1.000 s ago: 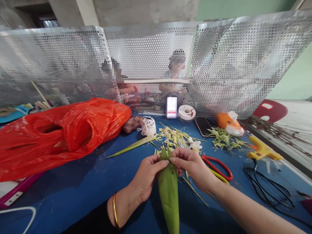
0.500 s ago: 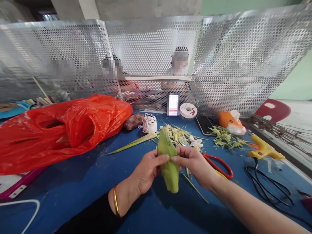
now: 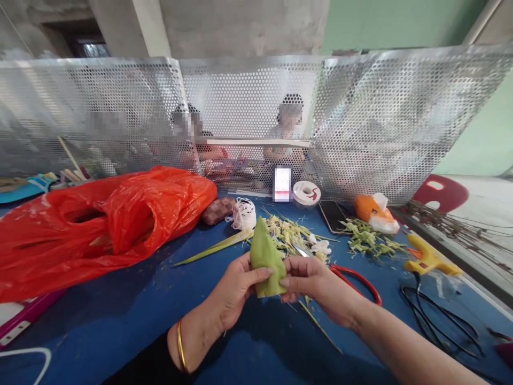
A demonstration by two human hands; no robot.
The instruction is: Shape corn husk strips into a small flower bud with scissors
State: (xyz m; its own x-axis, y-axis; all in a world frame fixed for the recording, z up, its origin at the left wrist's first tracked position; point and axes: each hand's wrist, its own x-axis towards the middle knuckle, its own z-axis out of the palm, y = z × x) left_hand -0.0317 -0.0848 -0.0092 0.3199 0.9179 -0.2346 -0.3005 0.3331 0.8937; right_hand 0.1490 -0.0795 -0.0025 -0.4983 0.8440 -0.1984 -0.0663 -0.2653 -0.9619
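Observation:
A green leaf-like piece [image 3: 265, 256], pointed at the top and wide at its lower edge, is held upright between both hands over the blue table [image 3: 132, 299]. My left hand [image 3: 236, 291] pinches its left side, thumb across the front. At the lower right edge, my right hand [image 3: 310, 280] grips it between thumb and fingers. Behind it lies a pile of pale green and yellow scraps [image 3: 286, 232]. Red-handled scissors [image 3: 366, 278] lie partly hidden behind my right hand. A long green strip [image 3: 212, 249] lies to the left.
A red plastic bag [image 3: 160, 206] fills the left side. Farther back are a patterned pouch [image 3: 218, 210], white string [image 3: 243, 214], a ribbon spool [image 3: 306, 193] and a dark phone [image 3: 332, 215]. A yellow glue gun [image 3: 430, 256] with black cable is at right. People sit behind the perforated screen [image 3: 248, 91].
The green piece now looks shorter and wider at its lower end, its long bottom part no longer hanging below the hands. Both hands still hold it. The view has tilted up slightly.

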